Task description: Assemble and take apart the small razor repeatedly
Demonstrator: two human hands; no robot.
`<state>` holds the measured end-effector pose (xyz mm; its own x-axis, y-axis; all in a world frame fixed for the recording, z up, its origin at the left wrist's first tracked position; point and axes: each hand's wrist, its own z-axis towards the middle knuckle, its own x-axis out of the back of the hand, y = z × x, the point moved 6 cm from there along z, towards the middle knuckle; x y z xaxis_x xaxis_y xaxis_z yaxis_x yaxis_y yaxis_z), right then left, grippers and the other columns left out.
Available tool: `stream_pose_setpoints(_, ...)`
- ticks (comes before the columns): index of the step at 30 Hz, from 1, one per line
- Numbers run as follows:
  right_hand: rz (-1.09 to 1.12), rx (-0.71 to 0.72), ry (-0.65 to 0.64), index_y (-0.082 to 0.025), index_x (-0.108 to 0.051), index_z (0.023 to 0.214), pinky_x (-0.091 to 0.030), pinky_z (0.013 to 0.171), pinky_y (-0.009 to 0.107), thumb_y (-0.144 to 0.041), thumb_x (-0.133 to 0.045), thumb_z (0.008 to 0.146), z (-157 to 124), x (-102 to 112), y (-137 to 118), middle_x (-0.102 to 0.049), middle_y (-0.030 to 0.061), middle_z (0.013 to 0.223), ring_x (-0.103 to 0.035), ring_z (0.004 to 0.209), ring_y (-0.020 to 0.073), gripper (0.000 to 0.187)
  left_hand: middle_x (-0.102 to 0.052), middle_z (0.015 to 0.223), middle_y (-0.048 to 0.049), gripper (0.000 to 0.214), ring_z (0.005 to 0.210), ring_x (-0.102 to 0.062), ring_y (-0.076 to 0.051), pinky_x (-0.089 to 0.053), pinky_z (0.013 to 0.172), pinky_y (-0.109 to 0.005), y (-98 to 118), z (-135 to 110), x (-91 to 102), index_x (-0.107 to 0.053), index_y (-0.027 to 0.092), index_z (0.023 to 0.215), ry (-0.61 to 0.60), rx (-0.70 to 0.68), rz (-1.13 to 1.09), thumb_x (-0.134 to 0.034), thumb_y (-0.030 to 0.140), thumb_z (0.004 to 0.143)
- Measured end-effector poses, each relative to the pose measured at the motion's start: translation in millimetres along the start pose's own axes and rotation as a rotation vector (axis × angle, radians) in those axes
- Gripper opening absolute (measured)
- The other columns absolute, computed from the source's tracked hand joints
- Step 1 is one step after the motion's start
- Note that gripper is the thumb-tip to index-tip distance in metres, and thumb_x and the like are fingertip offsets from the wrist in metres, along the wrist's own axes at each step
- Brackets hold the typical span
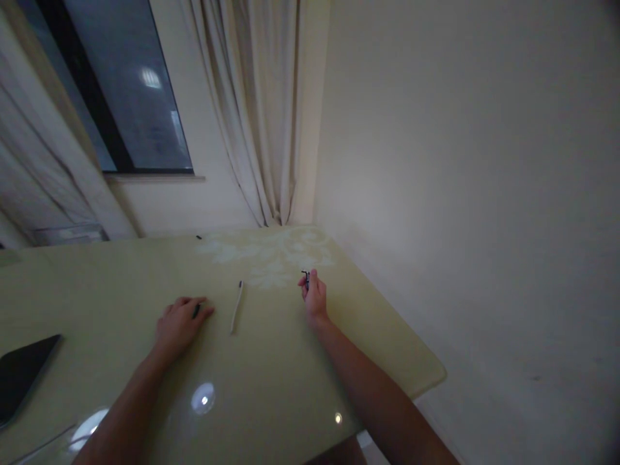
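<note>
My right hand [316, 296] is raised over the table's right part, its fingers closed round a small dark-and-silver metal piece [307, 280] with a bent end sticking out at the top. What kind of piece it is, I cannot make out. On the left, my left hand [178, 325] rests low at the tabletop, and a small dark object [196, 311] shows between its thumb and forefinger. Between the two hands lies a toothbrush [237, 308] with a white handle and a dark head pointing away from me. Neither hand touches it.
The glossy pale-green table [271, 387] meets a wall on the right. A black flat device [26, 371] lies at the left edge. Near the back edge is a small dark bit [198, 237]. Curtains [261, 116] and a window [130, 84] stand behind.
</note>
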<state>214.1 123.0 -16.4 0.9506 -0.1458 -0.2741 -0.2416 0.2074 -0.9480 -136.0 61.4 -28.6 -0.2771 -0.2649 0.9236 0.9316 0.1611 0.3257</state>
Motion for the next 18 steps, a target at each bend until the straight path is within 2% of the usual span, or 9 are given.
stream_pose_setpoints(3, 0.0, 0.017, 0.02, -0.019, -0.058, 0.064, -0.016, 0.044, 0.025, -0.095, -0.042, 0.078, -2, 2, -2, -0.032, -0.0066, 0.048, -0.026, 0.043, 0.009, 0.079, -0.071, 0.113, -0.0216, 0.062, 0.104, -0.068, -0.033, -0.051, 0.1, -0.044, 10, 0, -1.2, -0.075, 0.008, 0.119, 0.011, -0.09, -0.055, -0.037, 0.049, 0.093)
stream_pose_setpoints(6, 0.005, 0.021, 0.03, -0.018, -0.058, 0.063, -0.016, 0.044, 0.025, -0.096, -0.045, 0.075, -3, 2, -2, -0.033, -0.0065, 0.048, -0.027, 0.044, 0.0087, 0.08, -0.071, 0.11, -0.0203, 0.058, 0.102, -0.069, -0.032, -0.052, 0.101, -0.044, 11, 0, -1.5, -0.076, 0.01, 0.114, -0.007, -0.122, -0.083, -0.043, 0.05, 0.088)
stream_pose_setpoints(9, -0.002, 0.025, 0.034, -0.019, -0.058, 0.062, -0.016, 0.043, 0.025, -0.095, -0.045, 0.075, -3, 4, -2, -0.033, -0.0066, 0.048, -0.027, 0.043, 0.0089, 0.079, -0.072, 0.112, -0.0158, 0.05, 0.098, -0.071, -0.031, -0.056, 0.096, -0.042, 3, 1, -4.9, -0.077, 0.016, 0.107, -0.147, -0.105, -0.244, -0.063, 0.048, 0.072)
stream_pose_setpoints(12, -0.005, 0.035, 0.035, -0.019, -0.058, 0.063, -0.017, 0.043, 0.025, -0.094, -0.045, 0.077, -2, 5, -2, -0.033, -0.0065, 0.048, -0.028, 0.043, 0.0091, 0.078, -0.074, 0.111, -0.0107, 0.049, 0.091, -0.074, -0.03, -0.059, 0.086, -0.039, -8, 2, -7.7, -0.076, 0.019, 0.101, -0.254, -0.058, -0.461, -0.072, 0.043, 0.059)
stream_pose_setpoints(15, -0.003, 0.027, 0.034, -0.019, -0.058, 0.063, -0.017, 0.042, 0.025, -0.095, -0.045, 0.076, 0, 5, -1, -0.033, -0.0067, 0.047, -0.028, 0.043, 0.0089, 0.078, -0.076, 0.103, -0.0092, 0.047, 0.086, -0.075, -0.03, -0.059, 0.082, -0.039, -17, 3, -6.2, -0.076, 0.02, 0.097, -0.21, -0.018, -0.502, -0.074, 0.045, 0.057)
stream_pose_setpoints(18, 0.001, 0.011, 0.029, -0.018, -0.058, 0.063, -0.016, 0.042, 0.024, -0.095, -0.046, 0.075, 1, 5, -1, -0.033, -0.0067, 0.047, -0.027, 0.042, 0.0083, 0.079, -0.077, 0.093, -0.0082, 0.043, 0.083, -0.075, -0.03, -0.059, 0.08, -0.039, -13, 3, -3.7, -0.076, 0.021, 0.095, -0.165, -0.006, -0.453, -0.073, 0.046, 0.06)
